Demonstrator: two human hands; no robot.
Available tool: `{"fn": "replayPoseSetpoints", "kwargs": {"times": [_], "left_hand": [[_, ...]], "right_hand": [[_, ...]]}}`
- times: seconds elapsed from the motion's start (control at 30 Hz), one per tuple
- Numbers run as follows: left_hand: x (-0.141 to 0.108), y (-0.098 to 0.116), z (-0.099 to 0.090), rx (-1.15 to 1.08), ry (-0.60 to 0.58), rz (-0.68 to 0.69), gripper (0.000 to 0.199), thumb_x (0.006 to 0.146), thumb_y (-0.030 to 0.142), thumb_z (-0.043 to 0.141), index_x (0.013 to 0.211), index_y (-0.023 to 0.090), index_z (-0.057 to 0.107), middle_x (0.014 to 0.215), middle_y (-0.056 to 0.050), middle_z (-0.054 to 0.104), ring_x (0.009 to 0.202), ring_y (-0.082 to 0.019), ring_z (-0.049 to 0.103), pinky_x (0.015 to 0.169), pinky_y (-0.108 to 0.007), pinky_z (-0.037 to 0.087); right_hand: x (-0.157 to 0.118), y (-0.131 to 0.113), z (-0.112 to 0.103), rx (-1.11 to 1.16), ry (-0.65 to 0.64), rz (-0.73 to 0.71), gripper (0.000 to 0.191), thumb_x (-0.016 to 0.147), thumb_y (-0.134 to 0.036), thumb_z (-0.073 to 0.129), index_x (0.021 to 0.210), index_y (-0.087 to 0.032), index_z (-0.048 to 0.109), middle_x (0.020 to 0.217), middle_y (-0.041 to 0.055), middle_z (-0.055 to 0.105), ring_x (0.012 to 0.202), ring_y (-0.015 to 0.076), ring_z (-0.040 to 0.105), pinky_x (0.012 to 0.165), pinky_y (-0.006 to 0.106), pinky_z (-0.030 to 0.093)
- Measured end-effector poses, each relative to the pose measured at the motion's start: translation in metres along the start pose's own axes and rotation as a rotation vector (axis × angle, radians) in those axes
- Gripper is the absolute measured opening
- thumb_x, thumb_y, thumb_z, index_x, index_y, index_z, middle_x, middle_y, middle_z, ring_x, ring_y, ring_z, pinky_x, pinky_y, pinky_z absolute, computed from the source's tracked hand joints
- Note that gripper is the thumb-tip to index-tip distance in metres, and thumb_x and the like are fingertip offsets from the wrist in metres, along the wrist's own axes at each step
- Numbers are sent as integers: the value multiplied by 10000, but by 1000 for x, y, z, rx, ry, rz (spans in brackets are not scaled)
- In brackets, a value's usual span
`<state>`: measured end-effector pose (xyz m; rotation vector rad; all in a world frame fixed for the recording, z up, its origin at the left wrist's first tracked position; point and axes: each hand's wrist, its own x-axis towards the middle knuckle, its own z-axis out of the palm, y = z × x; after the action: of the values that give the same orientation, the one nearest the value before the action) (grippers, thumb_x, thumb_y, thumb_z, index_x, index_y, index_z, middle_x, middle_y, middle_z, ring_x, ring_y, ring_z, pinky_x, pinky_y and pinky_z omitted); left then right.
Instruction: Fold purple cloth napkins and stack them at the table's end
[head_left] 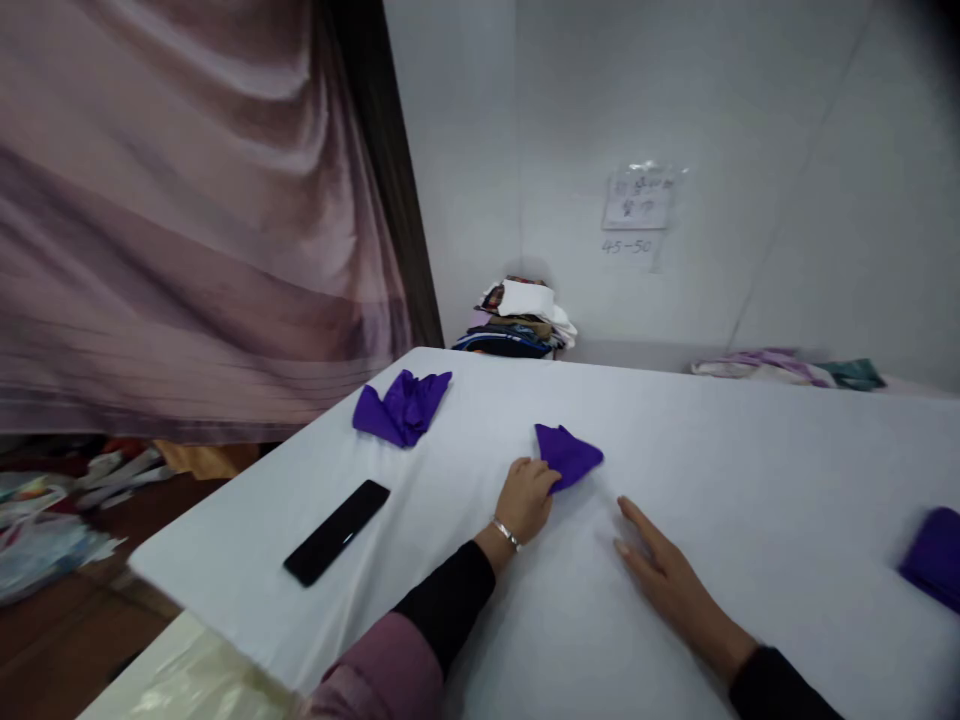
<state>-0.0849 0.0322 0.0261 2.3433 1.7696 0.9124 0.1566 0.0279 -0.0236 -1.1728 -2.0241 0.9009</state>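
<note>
A small folded purple cloth (571, 456) lies near the middle of the white-covered table. My left hand (527, 496), with a silver bracelet at the wrist, has its fingers closed on the near left edge of this cloth; the fingertips are partly hidden. To the right and nearer to me, my right hand (660, 575) hovers with thumb and fingers apart, holding nothing and not touching the cloth. Another purple cloth (403, 408), loosely crumpled, lies at the table's left side. At the far right, a blurred purple folded cloth (937, 560) is cut off by the picture's edge.
A black phone-like slab (337, 532) lies on the white tablecloth (720, 450) left of me. Behind the table is a pile of folded fabrics (517, 318); more cloths (780, 368) lie along the wall. A pink curtain (187, 220) hangs left, with plastic bags (52, 545) below.
</note>
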Motion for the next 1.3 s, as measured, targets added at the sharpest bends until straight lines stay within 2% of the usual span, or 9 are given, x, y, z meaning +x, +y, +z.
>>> {"fn": "replayPoseSetpoints", "kwargs": {"times": [0.13, 0.2, 0.4, 0.53, 0.63, 0.87, 1.07, 1.2, 1.3], "left_hand": [[-23, 42, 15, -135, -226, 245, 378, 736, 147, 559, 1097, 254, 590, 1043, -50, 638, 961, -187, 580, 880, -345, 427], [-28, 50, 14, -205, -268, 267, 354, 787, 272, 555, 1141, 251, 567, 1107, -65, 619, 992, -202, 569, 874, -350, 433], [-16, 41, 15, -365, -28, -165, 279, 834, 329, 471, 1066, 230, 590, 1092, -63, 606, 965, -184, 584, 842, -326, 479], [-12, 33, 29, -512, -28, -477, 425, 760, 354, 567, 1159, 211, 533, 1048, -66, 642, 775, -175, 626, 721, -330, 517], [-13, 32, 38, -751, -47, -545, 540, 742, 331, 604, 1244, 204, 451, 1096, -78, 639, 850, -177, 637, 757, -316, 516], [-17, 31, 41, -980, 33, -500, 535, 692, 300, 652, 1191, 201, 486, 1004, -49, 665, 892, -188, 631, 806, -332, 503], [-18, 36, 35, -918, 103, -466, 501, 740, 308, 601, 1218, 220, 480, 1042, -43, 650, 877, -173, 623, 796, -323, 499], [-24, 54, 21, -729, 70, -272, 470, 786, 245, 539, 1248, 230, 458, 1121, -42, 615, 983, -175, 588, 883, -333, 466], [-34, 76, 11, -564, -58, 19, 514, 793, 155, 485, 1292, 247, 410, 1126, -46, 599, 1004, -175, 565, 899, -344, 451]], "right_hand": [[11, 3, -10, 384, 229, 152, 687, 862, -504, 451, 1436, -237, 185, 1475, 97, 272, 1296, 231, 357, 1036, 421, 360], [15, 6, -13, 453, 277, 198, 672, 846, -495, 484, 1415, -229, 245, 1464, 101, 297, 1296, 236, 357, 1033, 417, 362], [17, 6, -13, 397, 230, 185, 577, 794, -401, 554, 1321, -211, 419, 1336, 116, 477, 1127, 248, 523, 928, 425, 443], [16, 7, -10, 418, 238, 132, 520, 765, -344, 583, 1259, -211, 488, 1204, 96, 571, 1048, 224, 544, 854, 391, 471], [15, 7, -9, 484, 213, 102, 481, 753, -328, 606, 1211, -204, 526, 1077, 76, 614, 949, 197, 563, 839, 378, 467], [8, -2, -11, 564, -29, 49, 429, 772, -314, 617, 1184, -216, 551, 949, 31, 611, 758, 128, 564, 714, 300, 469], [6, -10, -16, 548, -108, 107, 425, 826, -356, 543, 1232, -234, 518, 999, 51, 620, 534, 67, 473, 479, 228, 407], [8, -9, -14, 628, -80, 136, 450, 832, -387, 525, 1259, -251, 479, 1070, 62, 602, 585, 87, 515, 473, 225, 412], [10, -6, -11, 671, -52, 113, 445, 802, -383, 566, 1222, -246, 507, 1071, 53, 603, 629, 101, 540, 520, 239, 434]]}}
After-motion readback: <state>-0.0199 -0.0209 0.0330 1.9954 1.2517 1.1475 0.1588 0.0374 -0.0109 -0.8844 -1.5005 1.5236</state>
